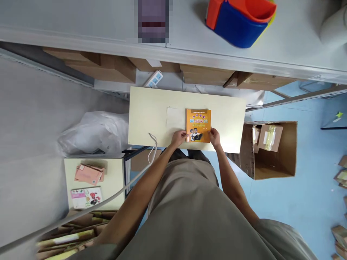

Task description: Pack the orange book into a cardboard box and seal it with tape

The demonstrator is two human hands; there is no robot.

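An orange book [198, 124] with Chinese lettering and a picture of people on its cover lies on the cream table [151, 104], close to its front edge. My left hand [179, 138] grips the book's lower left corner, fingers closed at the edge. At the lower right side, my right hand [214, 137] is closed on the book too. Just left of the book is a thin, pale sheet of paper [175, 117], lying flat on the tabletop.
A grey cable [135, 176] crosses at left, its end on the table. An open carton [288, 151] holding small parcels stands right. Pink books [88, 174] lie on a side table. Above is a shelf [184, 50] with a blue-and-red holder [240, 25]. A plastic bag [93, 131] sits left.
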